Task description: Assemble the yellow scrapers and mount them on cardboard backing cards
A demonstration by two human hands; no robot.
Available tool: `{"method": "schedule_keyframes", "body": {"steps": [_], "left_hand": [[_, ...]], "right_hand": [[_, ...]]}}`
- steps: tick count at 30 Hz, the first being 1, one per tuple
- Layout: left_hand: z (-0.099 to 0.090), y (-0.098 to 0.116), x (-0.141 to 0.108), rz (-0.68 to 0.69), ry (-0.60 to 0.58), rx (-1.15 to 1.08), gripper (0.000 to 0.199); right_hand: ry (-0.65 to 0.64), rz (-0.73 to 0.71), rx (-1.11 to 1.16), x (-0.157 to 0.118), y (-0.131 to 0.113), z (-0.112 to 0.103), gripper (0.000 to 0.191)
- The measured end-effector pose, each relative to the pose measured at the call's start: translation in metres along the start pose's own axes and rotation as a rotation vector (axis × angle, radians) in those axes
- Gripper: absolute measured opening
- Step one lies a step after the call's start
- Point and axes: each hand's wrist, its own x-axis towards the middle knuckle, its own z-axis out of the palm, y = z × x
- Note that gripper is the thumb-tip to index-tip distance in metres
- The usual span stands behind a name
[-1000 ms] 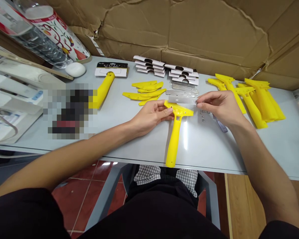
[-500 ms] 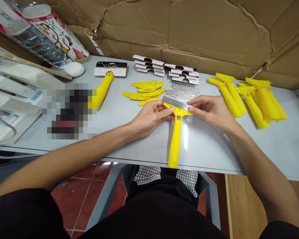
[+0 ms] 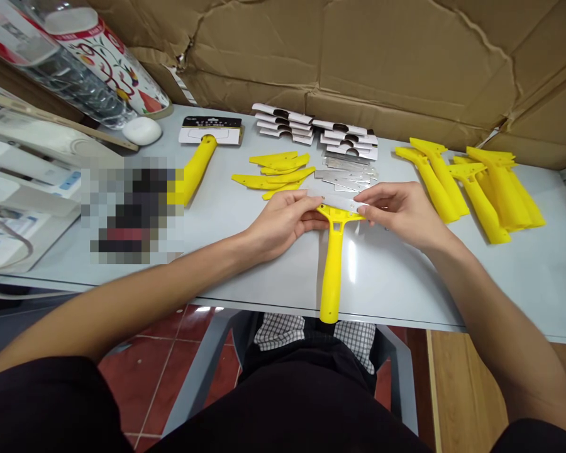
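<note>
A yellow scraper handle (image 3: 331, 270) lies over the table's front edge, its wide head away from me and its grip toward me. A flat metal blade (image 3: 340, 202) rests along that head. My left hand (image 3: 290, 220) is closed round the left end of both, thumb on top of the blade and fingers under the head. My right hand (image 3: 399, 211) pinches the blade's right end by the head. Just behind are loose metal blades (image 3: 344, 173), partly overlapping. Several slim yellow plastic pieces (image 3: 276, 179) lie beyond my left hand.
Several yellow handles (image 3: 500, 189) are heaped at the right. Folded white and black cards (image 3: 344, 135) line the back before a cardboard wall (image 3: 396, 69). At the left are a carded scraper (image 3: 199, 167), a blurred-out dark item (image 3: 136, 207), a white egg-shaped object (image 3: 142, 131) and a bottle (image 3: 85, 88).
The blade has tilted and now sits flatter along the handle's head, its left end under my left thumb. The handle's grip end has shifted slightly toward me.
</note>
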Motion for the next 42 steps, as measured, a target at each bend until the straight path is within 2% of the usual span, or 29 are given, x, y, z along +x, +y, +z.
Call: {"method": "schedule_keyframes", "body": {"steps": [5, 12, 16, 18, 24, 33, 42], "left_hand": [[0.001, -0.001, -0.002, 0.022, 0.027, 0.008, 0.016], [0.003, 0.001, -0.003, 0.02, 0.05, 0.015, 0.014], [0.006, 0.002, -0.004, 0.007, 0.129, 0.012, 0.04], [0.007, 0.002, -0.005, 0.019, 0.143, 0.028, 0.046], [0.006, 0.002, -0.005, 0.021, 0.134, 0.07, 0.038], [0.002, 0.008, -0.002, -0.039, 0.048, 0.033, 0.03], [0.004, 0.012, -0.003, -0.024, 0.138, 0.053, 0.027]], "right_hand": [[0.006, 0.043, 0.05, -0.001, -0.003, 0.003, 0.01], [0.037, 0.105, 0.12, 0.001, 0.004, 0.008, 0.016], [0.097, 0.104, 0.133, 0.001, 0.004, 0.009, 0.016], [0.102, 0.122, 0.139, 0.001, 0.002, 0.01, 0.016], [0.009, 0.206, 0.177, -0.001, -0.001, 0.011, 0.012], [0.031, 0.177, 0.135, -0.001, 0.0, 0.009, 0.014], [0.058, 0.136, 0.113, -0.001, 0.004, 0.007, 0.01]]}}
